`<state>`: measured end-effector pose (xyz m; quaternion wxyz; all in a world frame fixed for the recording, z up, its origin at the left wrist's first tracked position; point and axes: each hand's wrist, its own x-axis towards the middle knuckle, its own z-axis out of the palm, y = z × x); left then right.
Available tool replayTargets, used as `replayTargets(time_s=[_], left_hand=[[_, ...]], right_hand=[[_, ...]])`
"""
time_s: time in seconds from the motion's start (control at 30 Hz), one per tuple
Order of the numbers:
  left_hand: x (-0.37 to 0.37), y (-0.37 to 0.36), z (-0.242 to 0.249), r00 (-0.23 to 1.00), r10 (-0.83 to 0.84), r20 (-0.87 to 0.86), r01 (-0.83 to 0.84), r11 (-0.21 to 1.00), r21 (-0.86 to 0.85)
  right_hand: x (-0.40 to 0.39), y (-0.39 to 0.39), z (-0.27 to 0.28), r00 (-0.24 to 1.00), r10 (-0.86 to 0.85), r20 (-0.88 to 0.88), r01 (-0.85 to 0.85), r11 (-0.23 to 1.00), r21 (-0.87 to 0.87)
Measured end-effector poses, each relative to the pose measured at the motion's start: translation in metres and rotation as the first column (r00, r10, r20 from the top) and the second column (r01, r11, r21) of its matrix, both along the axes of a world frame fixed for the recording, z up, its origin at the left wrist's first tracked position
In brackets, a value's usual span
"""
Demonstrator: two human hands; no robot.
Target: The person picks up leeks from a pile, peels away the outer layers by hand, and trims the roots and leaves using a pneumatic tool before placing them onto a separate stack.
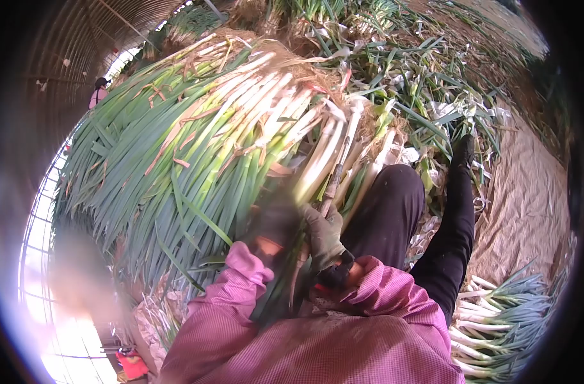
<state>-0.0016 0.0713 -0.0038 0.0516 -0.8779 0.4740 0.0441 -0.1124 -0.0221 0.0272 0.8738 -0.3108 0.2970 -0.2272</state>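
A large heap of long green onions lies in front of me, white stems and roots toward the upper right, green leaves toward the left. My right hand, in a grey-green glove, is closed around a green onion with brown, dry outer skin. More pale stems stand close by, just above the hands. My left hand is dark and smeared by motion beside the right one, against the green leaves; its fingers cannot be made out.
Stripped leaves and peelings litter the ground beyond my legs. At the lower right, cleaned green onions lie beside a brown sheet. Another person is at the far left. A red item sits at the lower left.
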Motion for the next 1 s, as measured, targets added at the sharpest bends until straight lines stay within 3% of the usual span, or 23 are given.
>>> replayTargets(time_s=[0.03,0.17,0.2,0.23,0.27,0.33,0.43,0.47,0.57,0.6,0.7,0.73,0.83,0.87,0.97,1.0], left_hand=[[0.003,0.002,-0.012,0.998,-0.054,-0.026,0.056,0.994,0.098],[0.013,0.022,0.006,0.897,-0.439,-0.045,0.427,0.889,-0.163],[0.025,0.025,0.022,0.832,-0.536,0.144,0.485,0.828,0.282],[0.034,0.021,0.035,0.930,-0.288,0.227,0.244,0.949,0.201],[0.038,0.009,0.061,0.959,-0.017,0.282,-0.013,0.995,0.103],[0.088,0.022,0.040,0.851,0.285,0.441,-0.232,0.957,-0.172],[0.120,0.019,0.023,0.866,0.335,0.370,-0.317,0.942,-0.110],[0.122,0.011,0.022,0.844,0.364,0.394,-0.357,0.929,-0.092],[0.134,0.000,0.034,0.839,0.518,0.165,-0.496,0.854,-0.158],[0.140,0.000,0.043,0.840,0.543,-0.017,-0.542,0.836,-0.084],[0.139,0.003,0.007,0.902,0.431,-0.028,-0.431,0.902,0.013],[0.119,-0.005,-0.003,0.808,0.577,0.122,-0.573,0.817,-0.067],[0.085,-0.002,0.022,0.900,0.425,-0.098,-0.434,0.852,-0.294],[0.087,-0.007,0.036,0.880,0.429,-0.205,-0.475,0.816,-0.330],[0.146,0.017,0.005,0.963,0.248,0.105,-0.211,0.937,-0.279],[0.172,0.023,-0.007,0.953,0.085,0.292,-0.085,0.996,-0.012]], right_hand=[[-0.002,0.001,0.002,1.000,0.019,-0.010,-0.019,1.000,-0.014],[-0.007,-0.001,0.005,0.982,0.159,-0.102,-0.167,0.983,-0.076],[-0.007,-0.002,0.006,0.968,0.208,-0.140,-0.222,0.971,-0.090],[-0.005,0.000,0.005,0.946,0.276,-0.171,-0.293,0.953,-0.077],[-0.003,0.004,0.004,0.917,0.344,-0.203,-0.362,0.930,-0.059],[-0.004,0.014,0.016,0.862,0.451,-0.233,-0.469,0.883,-0.026],[0.001,0.021,0.012,0.756,0.620,-0.210,-0.653,0.738,-0.171],[0.005,0.024,0.012,0.747,0.628,-0.220,-0.662,0.733,-0.155],[0.009,0.014,0.018,0.687,0.697,-0.206,-0.708,0.706,0.024],[0.015,0.019,0.004,0.726,0.654,-0.213,-0.676,0.735,-0.052],[0.011,0.019,0.004,0.757,0.614,-0.223,-0.640,0.765,-0.066],[0.008,0.020,0.001,0.780,0.592,-0.202,-0.618,0.779,-0.103],[0.002,0.016,-0.004,0.771,0.612,-0.173,-0.629,0.775,-0.062],[0.001,0.013,0.000,0.723,0.667,-0.182,-0.678,0.735,-0.002],[0.008,0.023,-0.012,0.770,0.610,-0.189,-0.633,0.767,-0.103],[0.008,0.022,-0.011,0.761,0.619,-0.195,-0.641,0.763,-0.084]])
